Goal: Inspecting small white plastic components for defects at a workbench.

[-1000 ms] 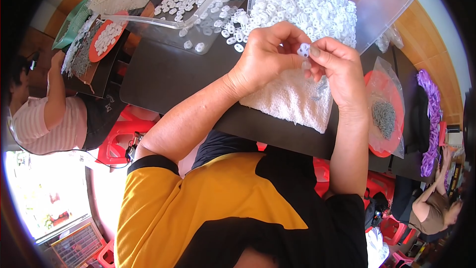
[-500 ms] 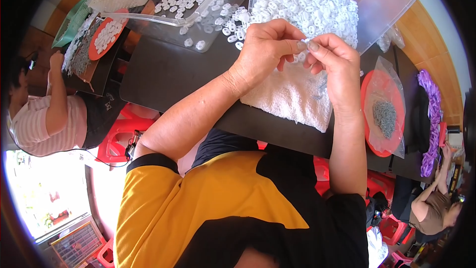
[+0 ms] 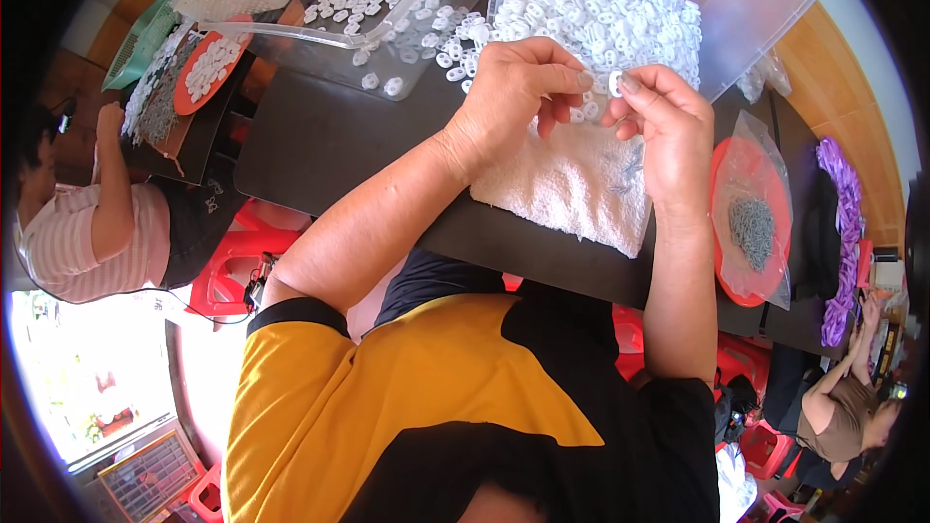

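Note:
My left hand [image 3: 513,87] and my right hand [image 3: 664,126] meet above a white towel [image 3: 572,184] on a dark table [image 3: 320,145]. Between the fingertips of both hands is a small white plastic ring [image 3: 614,85]. Just beyond the hands lies a large heap of the same white rings [image 3: 610,10] in a clear bin. A few small grey metal pieces [image 3: 630,169] lie on the towel under my right hand.
A clear tray [image 3: 387,10] with scattered white rings sits at the far left. An orange dish in a plastic bag [image 3: 751,228] holds grey metal bits at right. Other people sit at left [image 3: 87,223] and lower right [image 3: 843,397]. Purple items [image 3: 838,223] lie far right.
Both hands have stayed together over the towel, shifting only slightly while the fingers work the small white ring between them.

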